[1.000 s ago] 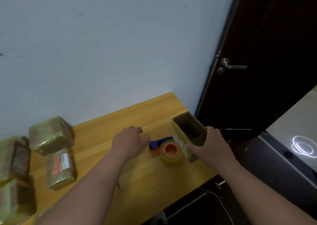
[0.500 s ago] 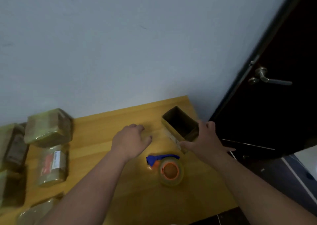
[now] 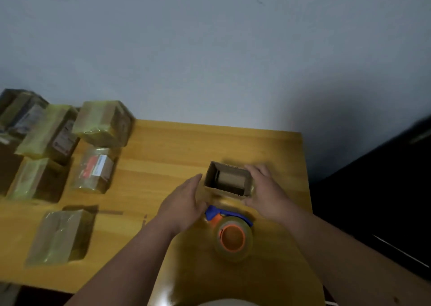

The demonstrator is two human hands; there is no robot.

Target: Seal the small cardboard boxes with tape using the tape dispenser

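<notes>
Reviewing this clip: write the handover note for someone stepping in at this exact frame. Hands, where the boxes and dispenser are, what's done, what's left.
Right hand: grips the right side of the open box, fingers curled over its far corner.
Left hand: open, fingers straight, just left of the box; contact unclear.
Open box stands upright on the wooden table, top unsealed, flaps not folded shut.
Tape dispenser lies on the table just in front of the box, held by neither hand.
Done: several taped boxes sit at the table's left.
Left: close the flaps, pick up the dispenser, tape this box.

Bare forearms, no sleeves visible
</notes>
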